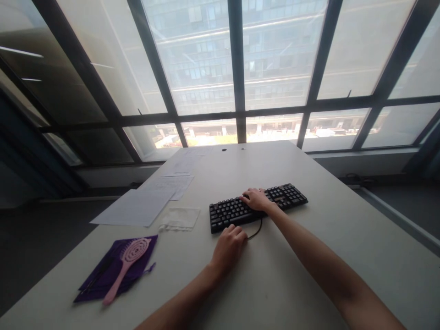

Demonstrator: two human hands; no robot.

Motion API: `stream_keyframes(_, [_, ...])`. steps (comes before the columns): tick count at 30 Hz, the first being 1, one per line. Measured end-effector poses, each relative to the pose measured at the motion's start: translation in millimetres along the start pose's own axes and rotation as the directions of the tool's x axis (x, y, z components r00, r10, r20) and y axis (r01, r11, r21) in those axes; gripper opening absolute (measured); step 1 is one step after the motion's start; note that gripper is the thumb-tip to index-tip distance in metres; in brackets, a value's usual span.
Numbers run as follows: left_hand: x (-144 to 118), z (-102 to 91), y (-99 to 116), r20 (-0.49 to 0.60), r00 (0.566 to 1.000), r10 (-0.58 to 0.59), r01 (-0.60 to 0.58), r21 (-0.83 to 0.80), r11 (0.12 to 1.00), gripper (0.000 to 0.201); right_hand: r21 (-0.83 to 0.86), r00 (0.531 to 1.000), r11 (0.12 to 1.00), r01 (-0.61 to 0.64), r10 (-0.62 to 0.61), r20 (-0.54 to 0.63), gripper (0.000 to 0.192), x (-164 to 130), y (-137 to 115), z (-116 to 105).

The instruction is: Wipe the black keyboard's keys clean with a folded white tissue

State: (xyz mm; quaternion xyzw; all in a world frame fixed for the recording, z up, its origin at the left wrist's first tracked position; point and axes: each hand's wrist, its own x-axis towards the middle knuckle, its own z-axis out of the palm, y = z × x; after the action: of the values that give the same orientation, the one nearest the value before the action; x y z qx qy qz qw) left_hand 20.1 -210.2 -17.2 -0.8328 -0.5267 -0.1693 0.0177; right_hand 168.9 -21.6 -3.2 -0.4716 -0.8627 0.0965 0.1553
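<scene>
The right hand (256,199) is laid flat on the middle of a black keyboard (257,206), palm down, fingers spread over the keys; nothing is gripped, the grip is wide and loose. The left hand (228,245) is set on the desk (309,256) just in front of the keyboard's near left corner, fingers curled under in a narrow, loosely closed grip; whether anything is held inside it cannot be told. The keyboard is placed slightly askew on the desk, left end nearer the person, right end angled away. A dark cable (257,231) is seen looping out from under the keyboard's near edge, just right of the left hand, between the two wrists.

Left of the left hand, near but apart, a small white cloth (180,218) is lying flat. Farther left and beyond it, several paper sheets (137,207) are spread toward the far edge. Well left of the left hand and nearer the person, a pink hairbrush (125,266) is laid across a purple pouch (103,279), handle toward the near edge. Beyond the desk, large windows (206,68) with dark frames are seen.
</scene>
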Motion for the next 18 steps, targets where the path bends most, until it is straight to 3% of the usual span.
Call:
stream_keyframes(4, [-13, -16.3, -23, -0.061, 0.987, -0.146, 0.148, 0.033, 0.988, 0.009, -0.044, 0.999, 0.998, -0.039, 0.040, 0.014, 0.057, 0, -1, 6])
stream_keyframes(8, [-25, -21.4, -41, -0.102, 0.976, -0.191, 0.193, 0.017, 0.981, 0.008, -0.065, 0.996, 0.995, -0.082, 0.083, 0.018, 0.062, -1, 1, 6])
stream_keyframes(10, [-28, -20.4, -49, -0.175, 0.957, -0.233, 0.237, 0.004, 0.971, 0.011, -0.065, 0.995, 0.993, -0.099, 0.100, 0.022, 0.062, -1, 1, 6])
stream_keyframes(14, [-29, -18.8, -65, -0.314, 0.883, -0.349, 0.367, -0.002, 0.930, 0.063, -0.055, 0.993, 0.992, -0.115, 0.117, 0.028, 0.061, -2, 0, 6])
stream_keyframes(16, [-29, -19.0, -72, -0.273, 0.889, -0.367, 0.377, -0.017, 0.926, 0.080, -0.053, 0.992, 0.991, -0.122, 0.124, 0.026, 0.061, -2, 0, 5])
stream_keyframes(18, [-31, -18.6, -74, -0.225, 0.905, -0.360, 0.363, -0.030, 0.931, 0.083, -0.052, 0.991, 0.990, -0.129, 0.130, 0.024, 0.061, -3, 0, 5])
